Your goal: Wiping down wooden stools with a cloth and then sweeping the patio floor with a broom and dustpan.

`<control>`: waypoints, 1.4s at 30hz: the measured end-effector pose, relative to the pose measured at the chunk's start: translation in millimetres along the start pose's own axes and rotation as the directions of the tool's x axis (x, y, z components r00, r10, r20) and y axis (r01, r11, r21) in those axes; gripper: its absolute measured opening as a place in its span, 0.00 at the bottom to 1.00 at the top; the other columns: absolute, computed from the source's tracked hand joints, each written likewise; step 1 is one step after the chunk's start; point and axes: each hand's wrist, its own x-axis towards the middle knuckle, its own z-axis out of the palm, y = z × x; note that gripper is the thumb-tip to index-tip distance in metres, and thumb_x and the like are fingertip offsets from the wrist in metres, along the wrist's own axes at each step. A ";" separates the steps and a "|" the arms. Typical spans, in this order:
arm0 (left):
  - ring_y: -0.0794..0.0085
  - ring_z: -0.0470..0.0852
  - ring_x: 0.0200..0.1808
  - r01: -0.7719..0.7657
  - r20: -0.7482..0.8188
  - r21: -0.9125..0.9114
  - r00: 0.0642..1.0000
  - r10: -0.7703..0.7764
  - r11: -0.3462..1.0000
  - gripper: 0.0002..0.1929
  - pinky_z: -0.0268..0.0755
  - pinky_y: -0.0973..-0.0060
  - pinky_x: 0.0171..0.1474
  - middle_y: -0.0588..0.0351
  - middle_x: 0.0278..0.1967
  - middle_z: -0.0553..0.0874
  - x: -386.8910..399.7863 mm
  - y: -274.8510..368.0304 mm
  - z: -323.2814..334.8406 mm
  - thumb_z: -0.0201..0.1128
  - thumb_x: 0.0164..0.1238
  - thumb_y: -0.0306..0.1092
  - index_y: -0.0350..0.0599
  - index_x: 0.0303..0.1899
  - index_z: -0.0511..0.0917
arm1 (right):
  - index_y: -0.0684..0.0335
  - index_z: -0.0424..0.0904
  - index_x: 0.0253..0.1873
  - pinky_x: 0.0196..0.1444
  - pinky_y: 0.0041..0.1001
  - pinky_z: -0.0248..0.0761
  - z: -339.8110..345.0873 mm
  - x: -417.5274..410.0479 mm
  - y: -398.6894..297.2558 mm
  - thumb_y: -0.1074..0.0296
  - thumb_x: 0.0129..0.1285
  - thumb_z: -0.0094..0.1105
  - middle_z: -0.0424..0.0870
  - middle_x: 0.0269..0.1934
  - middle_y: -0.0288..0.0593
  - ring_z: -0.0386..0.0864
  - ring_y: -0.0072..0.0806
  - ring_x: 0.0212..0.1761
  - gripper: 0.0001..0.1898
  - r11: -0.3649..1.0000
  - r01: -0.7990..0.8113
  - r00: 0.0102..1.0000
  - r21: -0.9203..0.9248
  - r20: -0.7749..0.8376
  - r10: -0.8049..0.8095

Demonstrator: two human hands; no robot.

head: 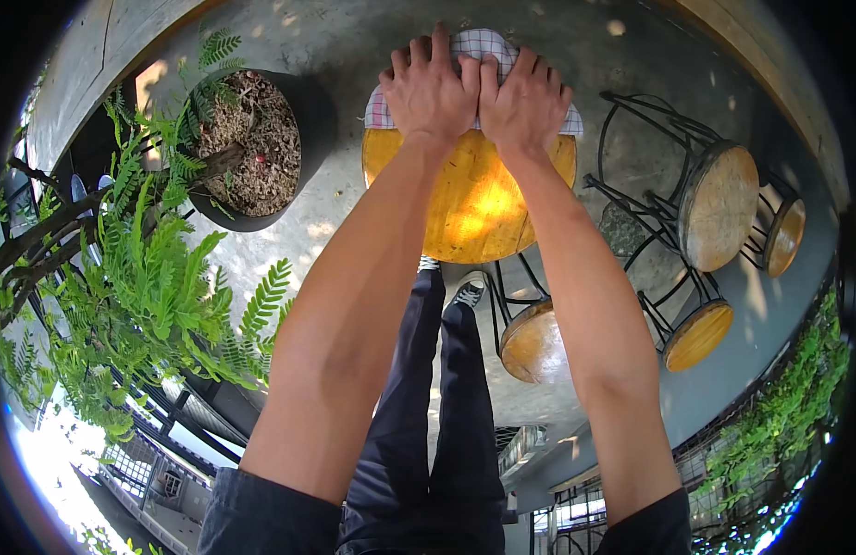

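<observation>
A checked cloth (485, 46), white with dark and pink lines, lies over the far part of a round wooden table top (476, 201). My left hand (431, 90) rests palm down on the cloth, its fingers spread and pointing away from me. Beside it, thumbs close together, my right hand (525, 104) presses flat on the same cloth. Neither hand shows a clear grip on the fabric; the palms and undersides of the fingers are hidden. Sunlight falls on the bare wood between my forearms.
At the left stands a black plant pot (317, 139) with a leafy tree leaning towards me. A round wooden stool (535, 343) is near my right leg. Several more tables or stools with black metal legs, one with a large round top (719, 205), stand at the right on the concrete floor (372, 41).
</observation>
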 end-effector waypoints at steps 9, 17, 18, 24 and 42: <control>0.43 0.80 0.69 -0.028 0.128 -0.083 0.991 0.039 0.996 0.27 0.66 0.47 0.76 0.39 0.65 0.86 -1.7 5.6 -20.2 0.51 0.77 0.52 0.40 0.59 0.86 | 0.72 0.75 0.64 0.76 0.50 0.62 -22.8 -0.9 -8.7 0.42 0.75 0.54 0.83 0.63 0.65 0.78 0.56 0.68 0.33 0.972 -0.171 0.970 0.159 0.199 0.138; 0.45 0.86 0.62 -0.090 -0.101 -0.005 0.991 0.089 0.996 0.26 0.72 0.45 0.69 0.45 0.59 0.90 -9.8 4.4 -0.1 0.48 0.79 0.54 0.47 0.57 0.88 | 0.69 0.79 0.58 0.73 0.54 0.61 -6.9 -4.8 1.8 0.38 0.77 0.50 0.88 0.54 0.60 0.80 0.52 0.64 0.32 0.994 -0.087 0.994 0.059 -0.055 0.090; 0.45 0.85 0.63 -0.091 -0.085 0.030 0.992 0.093 0.995 0.26 0.71 0.43 0.69 0.45 0.62 0.89 -12.8 1.7 -2.3 0.49 0.80 0.54 0.48 0.60 0.86 | 0.70 0.79 0.61 0.77 0.56 0.56 -10.2 -10.3 -1.5 0.37 0.76 0.51 0.86 0.59 0.61 0.76 0.52 0.69 0.34 0.988 -0.129 0.991 0.084 -0.033 0.132; 0.46 0.69 0.80 -0.099 0.004 -0.078 0.995 0.100 0.992 0.31 0.54 0.34 0.79 0.45 0.79 0.74 -65.2 -13.4 -17.4 0.50 0.80 0.54 0.55 0.77 0.73 | 0.73 0.66 0.78 0.88 0.60 0.36 -16.6 -63.9 -2.4 0.36 0.75 0.54 0.65 0.81 0.64 0.54 0.53 0.88 0.44 0.984 -0.174 0.984 -0.031 -0.033 0.173; 0.43 0.68 0.74 -0.117 -0.263 0.022 0.957 0.119 0.993 0.30 0.53 0.47 0.77 0.37 0.76 0.68 -219.4 -44.7 -7.2 0.62 0.78 0.49 0.40 0.71 0.72 | 0.82 0.58 0.81 0.89 0.57 0.36 -31.2 -218.8 -2.7 0.42 0.74 0.53 0.56 0.84 0.74 0.48 0.62 0.89 0.47 0.987 -0.128 0.982 0.094 -0.125 0.139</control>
